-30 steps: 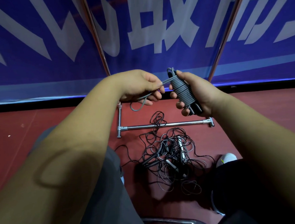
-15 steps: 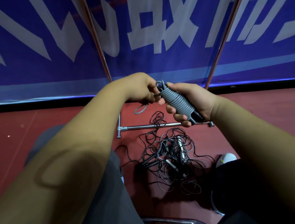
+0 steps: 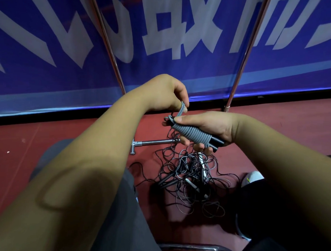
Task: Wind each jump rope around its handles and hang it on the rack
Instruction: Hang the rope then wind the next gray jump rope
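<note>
Since half a second ago we have lowered the wound bundle and laid it flatter. The loose loop that dangled under our left hand [image 3: 165, 95] is now pulled up short above the bundle's tip.

From the left, matte grey trousers [image 3: 115, 213] cover our knee over the dull red floor [image 3: 66, 141]. A slim chrome pole [image 3: 108, 42] of the rack slants up against the blue banner [image 3: 45, 83] with its big white characters. The rack's round foot bar [image 3: 156, 142] lies on the floor, with a T-shaped joint at its left end.

Our left hand curls downward, pinching the last doubled bit of the smooth grey jump rope [image 3: 194, 133]. That rope sits in tight, even coils around two black stick handles [image 3: 217, 144], held in mid-air above the floor. Our right hand [image 3: 208, 127] wraps the bundle, thumb on top at the coils' far end and fingers underneath.

Below lies a tangled pile [image 3: 189, 177] of thin dark ropes with black and white handles. Further right a second pole [image 3: 252, 45] rises, and a white shoe [image 3: 252, 178] shows its toe.
</note>
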Motion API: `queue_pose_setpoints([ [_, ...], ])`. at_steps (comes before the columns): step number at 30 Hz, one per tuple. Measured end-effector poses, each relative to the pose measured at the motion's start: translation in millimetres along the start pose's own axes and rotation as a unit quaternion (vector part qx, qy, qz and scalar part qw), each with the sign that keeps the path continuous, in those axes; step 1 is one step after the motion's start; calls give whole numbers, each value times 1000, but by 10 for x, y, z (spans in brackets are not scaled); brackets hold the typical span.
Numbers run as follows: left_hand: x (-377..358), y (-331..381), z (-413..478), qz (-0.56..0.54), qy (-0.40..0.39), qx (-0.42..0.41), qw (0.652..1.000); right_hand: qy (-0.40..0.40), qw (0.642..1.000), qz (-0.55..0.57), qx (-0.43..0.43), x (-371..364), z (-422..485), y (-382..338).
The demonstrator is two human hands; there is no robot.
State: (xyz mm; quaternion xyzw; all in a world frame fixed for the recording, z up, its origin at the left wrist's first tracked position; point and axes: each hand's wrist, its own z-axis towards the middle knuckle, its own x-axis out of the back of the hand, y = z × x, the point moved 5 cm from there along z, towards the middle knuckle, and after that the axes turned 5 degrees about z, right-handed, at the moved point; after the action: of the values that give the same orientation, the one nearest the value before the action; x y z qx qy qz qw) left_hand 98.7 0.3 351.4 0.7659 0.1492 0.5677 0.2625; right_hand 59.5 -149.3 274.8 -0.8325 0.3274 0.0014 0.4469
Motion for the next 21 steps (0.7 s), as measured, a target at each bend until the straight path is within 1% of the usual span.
queue_pose_setpoints([
  [5,6,86,-7,0,33,-4,999,54,998,1,13,68,15,-6],
  [11,66,118,-4,12,64,-23,998,124,992,21,7,232,37,-34],
  [17,108,45,19,20,54,-33,998,158,980,111,38,347,16,-77],
  [21,26,-36,32,-25,37,-20,999,171,974,136,58,360,25,-129],
])
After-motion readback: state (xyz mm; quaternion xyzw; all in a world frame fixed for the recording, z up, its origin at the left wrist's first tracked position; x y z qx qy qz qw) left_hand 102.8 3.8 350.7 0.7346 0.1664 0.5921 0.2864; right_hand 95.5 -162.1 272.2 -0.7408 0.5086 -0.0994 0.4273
